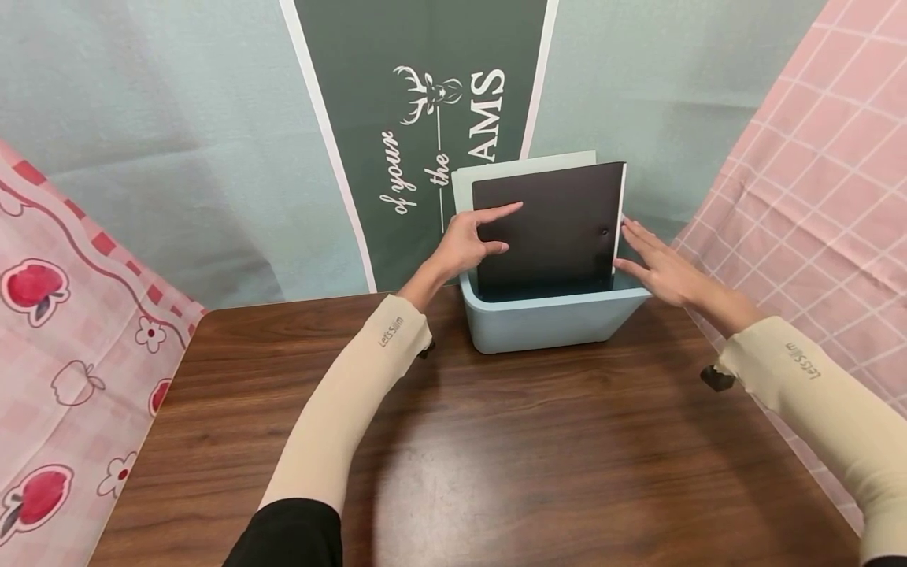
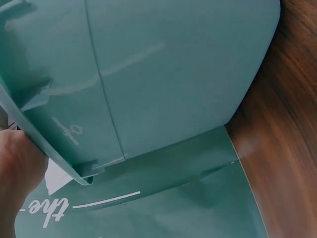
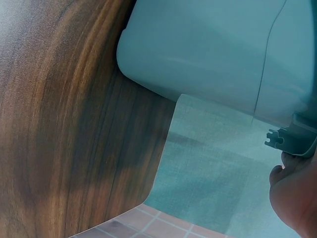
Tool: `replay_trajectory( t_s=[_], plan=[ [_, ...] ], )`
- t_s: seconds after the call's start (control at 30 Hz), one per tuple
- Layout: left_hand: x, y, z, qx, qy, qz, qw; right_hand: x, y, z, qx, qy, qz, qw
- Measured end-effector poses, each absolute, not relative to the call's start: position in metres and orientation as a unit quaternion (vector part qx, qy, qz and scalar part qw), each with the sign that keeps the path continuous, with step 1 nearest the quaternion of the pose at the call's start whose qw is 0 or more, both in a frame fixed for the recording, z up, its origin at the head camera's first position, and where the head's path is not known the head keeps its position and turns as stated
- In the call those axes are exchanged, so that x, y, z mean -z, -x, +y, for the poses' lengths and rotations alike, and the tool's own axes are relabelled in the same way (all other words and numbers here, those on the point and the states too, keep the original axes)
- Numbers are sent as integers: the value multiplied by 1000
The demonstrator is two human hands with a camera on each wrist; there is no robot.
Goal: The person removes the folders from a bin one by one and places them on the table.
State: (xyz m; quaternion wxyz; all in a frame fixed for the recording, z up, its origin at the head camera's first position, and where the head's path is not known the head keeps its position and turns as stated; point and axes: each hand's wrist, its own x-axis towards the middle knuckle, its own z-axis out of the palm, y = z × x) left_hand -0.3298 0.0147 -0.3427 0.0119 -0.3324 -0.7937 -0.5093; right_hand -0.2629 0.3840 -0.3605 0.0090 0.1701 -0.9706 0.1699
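In the head view a light blue bin (image 1: pixel 538 324) stands on the table against the back curtain. A black flat rectangular thing (image 1: pixel 549 224), like a folder or book with a white right edge, stands upright in it. Behind that is a pale green flat panel (image 1: pixel 538 164). My left hand (image 1: pixel 464 246) is at the black thing's left side, index finger and thumb extended before its face; its other fingers are hidden. My right hand (image 1: pixel 659 266) has straight fingers against the white edge. Each wrist view shows the bin's outer wall (image 2: pixel 183 74) and only part of the hand.
The brown wooden table (image 1: pixel 460 449) spreads in front of the bin. A grey-green curtain with white lettering (image 1: pixel 439 157) hangs behind. Pink cloth with apples (image 1: pixel 64 354) borders the left, and pink checked cloth (image 1: pixel 815 213) borders the right.
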Motion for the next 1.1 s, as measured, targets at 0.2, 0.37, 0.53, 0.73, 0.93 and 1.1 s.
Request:
replay_trajectory(
  t_s=[0.2,0.37,0.53,0.73,0.93,1.1],
  plan=[
    [341,324,13,525,317,-789,20,361,262,384,-173,-167,-971,8],
    [338,320,10,529,311,-789,37,362,263,384,-174,-172,-970,13],
    [330,316,6,539,300,-785,63,363,262,385,-173,-166,-971,9],
    [306,292,-4,565,278,-773,75,362,262,385,-176,-166,-970,11],
    [294,281,-13,588,272,-757,85,361,263,385,-177,-170,-969,16],
    [290,278,-17,599,270,-747,100,362,262,385,-176,-172,-969,14]
  ],
)
